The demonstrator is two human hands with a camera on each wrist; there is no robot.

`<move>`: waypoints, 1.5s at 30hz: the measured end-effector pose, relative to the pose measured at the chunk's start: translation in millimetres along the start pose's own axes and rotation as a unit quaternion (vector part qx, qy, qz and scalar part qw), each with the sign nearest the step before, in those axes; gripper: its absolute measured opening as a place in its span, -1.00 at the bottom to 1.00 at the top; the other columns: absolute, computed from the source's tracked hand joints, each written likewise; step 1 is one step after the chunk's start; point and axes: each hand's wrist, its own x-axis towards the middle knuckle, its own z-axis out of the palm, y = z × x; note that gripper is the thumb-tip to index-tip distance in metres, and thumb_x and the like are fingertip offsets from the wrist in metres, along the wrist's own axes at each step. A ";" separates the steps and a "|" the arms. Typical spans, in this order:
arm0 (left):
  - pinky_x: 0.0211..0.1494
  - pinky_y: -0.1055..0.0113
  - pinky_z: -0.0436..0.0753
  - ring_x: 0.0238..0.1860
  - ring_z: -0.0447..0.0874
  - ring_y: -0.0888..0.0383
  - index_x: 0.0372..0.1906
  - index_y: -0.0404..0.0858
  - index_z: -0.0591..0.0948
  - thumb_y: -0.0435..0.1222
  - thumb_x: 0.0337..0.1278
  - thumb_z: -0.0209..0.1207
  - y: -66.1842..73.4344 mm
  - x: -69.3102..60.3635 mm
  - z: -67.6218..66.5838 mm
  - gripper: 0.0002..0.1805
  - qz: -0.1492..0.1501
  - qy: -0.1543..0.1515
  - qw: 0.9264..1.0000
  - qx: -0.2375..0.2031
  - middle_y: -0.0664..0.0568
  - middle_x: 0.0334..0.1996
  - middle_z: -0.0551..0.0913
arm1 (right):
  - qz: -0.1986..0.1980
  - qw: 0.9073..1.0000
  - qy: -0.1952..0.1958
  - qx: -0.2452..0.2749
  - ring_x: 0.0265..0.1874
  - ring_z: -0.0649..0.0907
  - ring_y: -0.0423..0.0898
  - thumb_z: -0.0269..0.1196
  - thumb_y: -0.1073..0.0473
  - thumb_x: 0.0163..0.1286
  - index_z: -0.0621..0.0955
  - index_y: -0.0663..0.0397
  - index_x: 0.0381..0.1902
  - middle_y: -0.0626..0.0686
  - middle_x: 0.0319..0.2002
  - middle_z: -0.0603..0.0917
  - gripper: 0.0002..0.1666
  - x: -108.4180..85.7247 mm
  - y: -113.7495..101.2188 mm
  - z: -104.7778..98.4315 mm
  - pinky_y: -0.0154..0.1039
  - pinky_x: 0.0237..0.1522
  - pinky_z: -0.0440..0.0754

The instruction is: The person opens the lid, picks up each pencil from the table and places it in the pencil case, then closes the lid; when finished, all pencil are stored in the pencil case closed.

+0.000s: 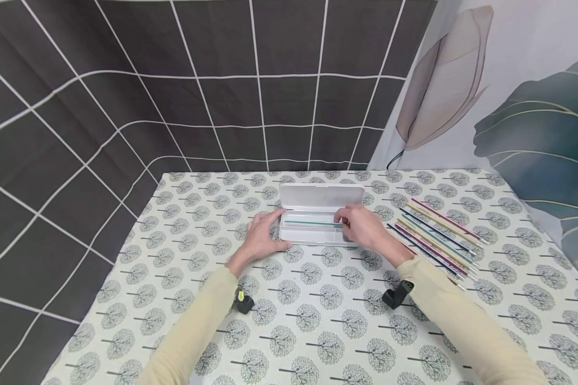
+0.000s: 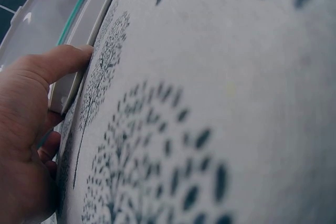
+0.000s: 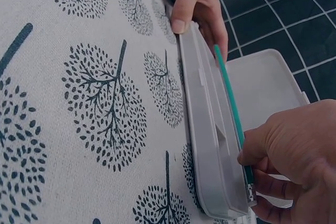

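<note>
A white pencil case [image 1: 318, 238] lies with its lid [image 1: 321, 195] raised at the back. My left hand [image 1: 264, 233] holds its left end, thumb on the front wall and fingers round toward the back. In the left wrist view the thumb [image 2: 65, 60] touches the rim. My right hand [image 1: 363, 225] pinches a green pencil [image 1: 313, 222] near its right end, over the case. The right wrist view shows this pencil [image 3: 231, 100] lengthwise along the case, its silver end [image 3: 251, 191] beside my fingers. Whether it touches the case floor I cannot tell.
To the right, several pencils [image 1: 433, 235] in red, yellow, dark blue and green lie side by side, slanting. A cloth with a tree print [image 1: 289, 291] covers the table. Behind it hangs a dark curtain with a white grid [image 1: 289, 101]; a leaf-print cloth [image 1: 443, 85] hangs at right.
</note>
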 end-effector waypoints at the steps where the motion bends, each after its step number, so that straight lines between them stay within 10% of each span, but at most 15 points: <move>1: 0.32 -0.07 0.25 0.31 0.23 -0.04 0.55 0.08 0.23 -0.06 -0.20 0.56 0.3 -0.2 -0.5 0.11 0.000 0.001 1.000 0.000 -0.05 0.39 0.37 | 0.000 1.000 0.000 0.001 -0.42 0.58 -0.04 0.27 0.47 0.12 0.71 0.13 -0.16 0.04 -0.34 0.61 -0.68 0.6 -0.5 -0.1 -0.14 -0.45 0.59; 26: 0.31 -0.12 0.26 0.30 0.23 -0.07 0.55 0.06 0.22 -0.10 -0.18 0.55 0.9 -0.7 -0.3 0.11 -0.002 -0.005 1.000 -0.003 -0.08 0.39 0.37 | 0.023 0.998 -0.042 0.049 -0.34 0.61 -0.05 0.27 0.45 0.22 0.70 0.16 -0.10 0.09 -0.22 0.65 -0.71 6.2 -1.0 0.8 -0.21 -0.36 0.63; 45: 0.32 -0.07 0.25 0.32 0.22 -0.02 0.55 0.09 0.22 -0.05 -0.20 0.55 -0.5 0.5 1.4 0.11 -0.004 0.002 1.000 0.004 -0.02 0.39 0.37 | -0.014 0.985 0.110 0.134 -0.37 0.66 0.01 0.29 0.53 0.18 0.66 0.37 -0.12 0.11 -0.33 0.68 -0.73 -56.0 26.4 -22.4 -0.23 -0.36 0.66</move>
